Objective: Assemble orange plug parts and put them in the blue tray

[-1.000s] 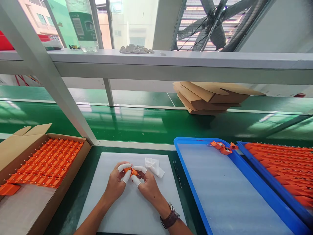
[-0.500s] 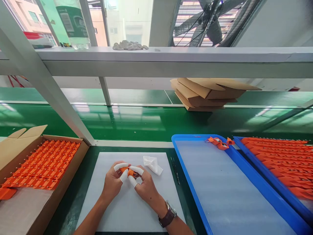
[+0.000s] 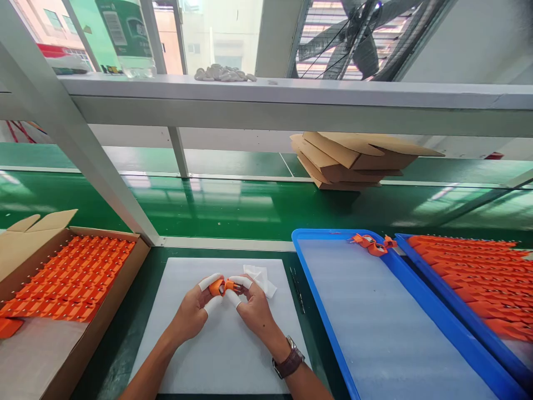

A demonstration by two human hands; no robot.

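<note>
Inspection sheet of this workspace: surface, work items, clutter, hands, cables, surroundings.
Surface: white mat on green tabletop.
Work items: orange piece; orange parts in left carton; loose orange pieces at blue tray's far right corner.
Clutter: crumpled wipe on mat; thin tool beside mat.
Hands: left hand and right hand grip orange piece; white finger covers.
Cables: red strands far left, possibly cables.
Surroundings: shelf with bottle, fan, cardboard stack.

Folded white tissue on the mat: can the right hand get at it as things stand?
Probably yes: the tissue lies right by the right hand, with nothing seen resting on it. But that hand is busy gripping the orange part along with the left hand, so it would likely have to let go first.
</note>
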